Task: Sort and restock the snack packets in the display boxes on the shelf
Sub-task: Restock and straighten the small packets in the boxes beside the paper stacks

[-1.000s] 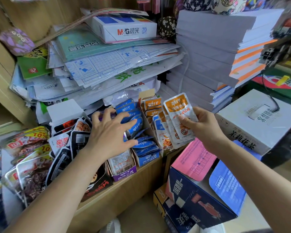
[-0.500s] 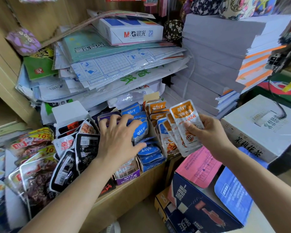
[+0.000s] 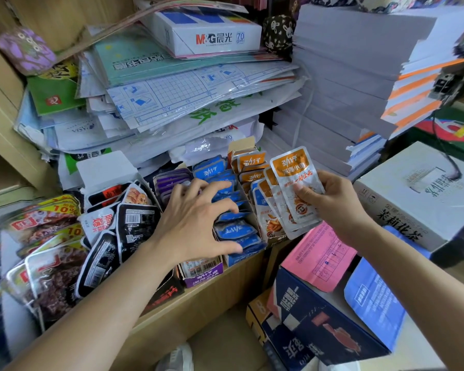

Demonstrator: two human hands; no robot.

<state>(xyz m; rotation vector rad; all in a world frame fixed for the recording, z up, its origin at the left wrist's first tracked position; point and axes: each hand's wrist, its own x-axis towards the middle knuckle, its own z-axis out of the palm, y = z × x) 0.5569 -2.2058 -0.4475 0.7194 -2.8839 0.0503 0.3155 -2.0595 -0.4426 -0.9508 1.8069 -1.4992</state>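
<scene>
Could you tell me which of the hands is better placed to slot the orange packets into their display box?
Right. The right hand already grips the orange packets beside the orange box; the left hand is spread over the blue packets.

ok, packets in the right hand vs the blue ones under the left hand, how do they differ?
The orange-topped packets are fanned out and held upright in the right hand; the blue packets lie stacked in their display box, with the left hand spread over them. The held ones have orange tops and silver bodies; the boxed ones are blue all over. Both look like small pouches with similar white lettering.
</scene>
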